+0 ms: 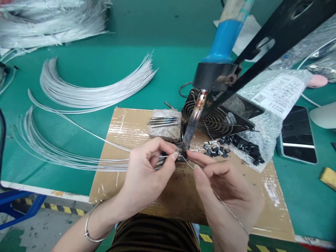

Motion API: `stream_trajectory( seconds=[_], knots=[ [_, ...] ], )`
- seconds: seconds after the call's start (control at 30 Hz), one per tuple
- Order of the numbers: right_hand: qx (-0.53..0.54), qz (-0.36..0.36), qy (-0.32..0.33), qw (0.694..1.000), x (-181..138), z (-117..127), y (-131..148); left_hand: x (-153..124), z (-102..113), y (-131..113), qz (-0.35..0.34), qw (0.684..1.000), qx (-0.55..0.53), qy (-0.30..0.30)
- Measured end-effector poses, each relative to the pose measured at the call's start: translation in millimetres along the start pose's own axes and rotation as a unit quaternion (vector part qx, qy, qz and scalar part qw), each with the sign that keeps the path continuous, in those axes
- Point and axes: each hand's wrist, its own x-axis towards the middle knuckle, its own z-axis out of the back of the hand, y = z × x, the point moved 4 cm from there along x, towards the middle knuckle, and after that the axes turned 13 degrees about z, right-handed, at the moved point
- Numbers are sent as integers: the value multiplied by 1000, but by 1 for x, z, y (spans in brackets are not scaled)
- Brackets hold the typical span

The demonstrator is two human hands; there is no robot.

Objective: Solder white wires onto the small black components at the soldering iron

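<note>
Left hand (147, 171) is pinching shut, thumb against forefinger, on the ends of the thin white wires (78, 159) trailing leftward over the brown taped cardboard sheet (126, 129); the pinch is sitting right at the tip of the blue-handled soldering iron (194, 119), which is hanging tilted from a black metal arm (267, 45); a small dark part (182, 156) is lying under the tip, and I cannot tell whether the fingers are touching it. Right hand (223, 189) is closing narrowly on a fine silver solder strand (231, 213), feeding its end up toward the same tip; the strand is running back across the palm.

Risks, judging from this: both sets of fingertips are working just beside the iron's tip, so a small slip is likely burning skin; the white wires are loose and springy, so one is liable to be jumping out of the pinch and spoiling the joint; too much solder fed in is probably bridging or blobbing; the strand is thin and bending, so it may be missing the tip altogether.

Around: loose pile of small black blocks (236, 143) spilling from a clear bubble bag (265, 115); black grilled fan (217, 119) behind the iron; grey block with metal pins (165, 126); dark phone (298, 134) lying on the green table (162, 52); fanned arc of white wires (97, 91) lying well apart.
</note>
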Motion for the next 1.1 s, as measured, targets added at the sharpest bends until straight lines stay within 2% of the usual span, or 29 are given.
stream_trajectory(
  seconds=[0.3, 0.63, 1.1],
  knots=[
    [-11, 46, 15, 999, 0, 2, -6, 1, 0, 1, 0, 1000, -2, 1],
    [-21, 33, 6, 999, -2, 3, -4, 1, 2, 0, -7, 1000, -4, 1],
    [-74, 76, 2, 994, -2, 1, -4, 0, -1, 1, 2, 1000, 0, 0]
  ],
)
